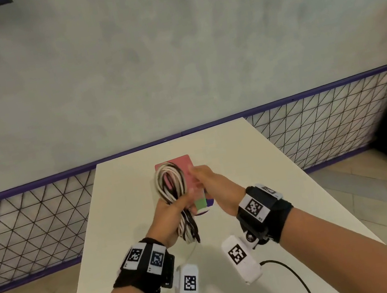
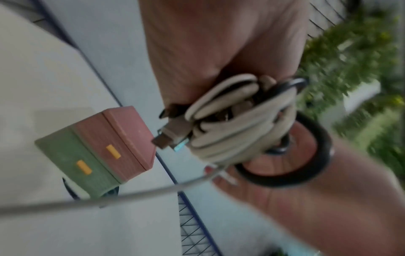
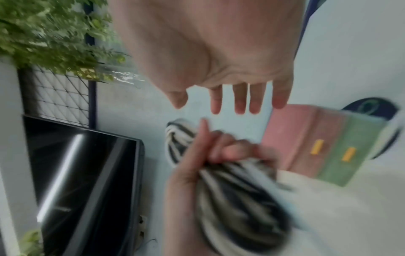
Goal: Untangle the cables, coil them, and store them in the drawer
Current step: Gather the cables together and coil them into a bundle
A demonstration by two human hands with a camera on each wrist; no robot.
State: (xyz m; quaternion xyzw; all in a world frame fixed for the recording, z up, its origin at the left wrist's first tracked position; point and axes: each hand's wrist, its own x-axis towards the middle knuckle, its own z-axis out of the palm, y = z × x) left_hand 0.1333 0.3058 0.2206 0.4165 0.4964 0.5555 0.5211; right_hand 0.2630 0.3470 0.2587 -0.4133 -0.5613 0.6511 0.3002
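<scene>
A coil of white and black cables (image 1: 171,183) is in my left hand (image 1: 170,211), which grips the bundle round its middle, above the table. The coil (image 2: 236,124) shows a USB plug (image 2: 170,138) sticking out toward the drawer box. My right hand (image 1: 198,175) hovers open just right of the coil, over the box, fingers (image 3: 240,102) straight and holding nothing. The small drawer box (image 1: 187,168) stands on the table behind my hands, pink on top and green below, with two yellow handles (image 2: 113,151); both drawers look closed.
The white table (image 1: 126,210) runs back to a grey wall with a mesh fence (image 1: 33,226) on either side. A dark round object (image 3: 370,107) lies beneath the box. A black screen (image 3: 87,181) and plants (image 3: 48,34) stand off to the side.
</scene>
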